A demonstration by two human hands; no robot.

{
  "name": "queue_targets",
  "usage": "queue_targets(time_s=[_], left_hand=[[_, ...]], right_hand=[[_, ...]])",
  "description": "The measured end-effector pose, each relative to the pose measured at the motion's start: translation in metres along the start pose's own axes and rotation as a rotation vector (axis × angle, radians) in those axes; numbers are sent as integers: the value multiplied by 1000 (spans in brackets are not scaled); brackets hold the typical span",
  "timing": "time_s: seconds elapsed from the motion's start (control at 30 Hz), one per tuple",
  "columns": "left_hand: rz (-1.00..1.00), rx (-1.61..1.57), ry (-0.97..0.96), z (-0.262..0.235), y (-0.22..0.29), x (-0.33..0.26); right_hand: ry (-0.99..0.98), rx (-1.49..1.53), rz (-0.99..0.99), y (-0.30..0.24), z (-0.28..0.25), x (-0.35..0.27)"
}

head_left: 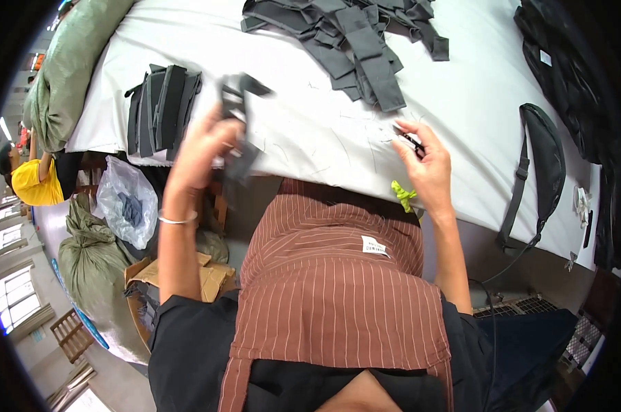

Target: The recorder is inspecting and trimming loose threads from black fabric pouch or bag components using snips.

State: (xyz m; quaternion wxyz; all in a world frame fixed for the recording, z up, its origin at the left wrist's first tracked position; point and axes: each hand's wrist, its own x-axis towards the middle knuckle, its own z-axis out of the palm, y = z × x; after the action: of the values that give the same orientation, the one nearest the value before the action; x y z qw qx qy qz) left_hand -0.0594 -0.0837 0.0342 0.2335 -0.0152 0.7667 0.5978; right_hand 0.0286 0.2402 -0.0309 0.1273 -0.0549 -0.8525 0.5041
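My left hand (211, 144) is closed around a dark grey fabric strip (240, 161), smeared by motion, above the near edge of the white-covered table (310, 127). Between the fingers of my right hand (432, 168) sits a small black tool (410, 142) that looks like thread snips. Left of my left hand lies a neat stack of dark strips (161, 113). A loose, tangled pile of similar strips (355, 51) covers the far middle of the table. Bits of loose thread are scattered on the cloth between my hands.
A black waist bag (545, 161) and dark cloth (554, 62) lie on the right. A yellow-green scrap (403, 196) hangs at the table edge. Down left stand a clear plastic bag (121, 196), a cardboard box (217, 278) and a sack (94, 257). A person in yellow (36, 182) is farther left.
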Motion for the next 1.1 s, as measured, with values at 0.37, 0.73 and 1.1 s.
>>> queue_targets(time_s=[0.37,0.73,1.1], left_hand=[[258,1342,845,-220,-55,107],[867,1071,326,13,-86,106],[411,97,-416,152,-52,9]], right_hand=[[-710,-1,-431,-22,77,-62],[262,-265,-16,16,26,53],[235,-408,19,14,36,54]])
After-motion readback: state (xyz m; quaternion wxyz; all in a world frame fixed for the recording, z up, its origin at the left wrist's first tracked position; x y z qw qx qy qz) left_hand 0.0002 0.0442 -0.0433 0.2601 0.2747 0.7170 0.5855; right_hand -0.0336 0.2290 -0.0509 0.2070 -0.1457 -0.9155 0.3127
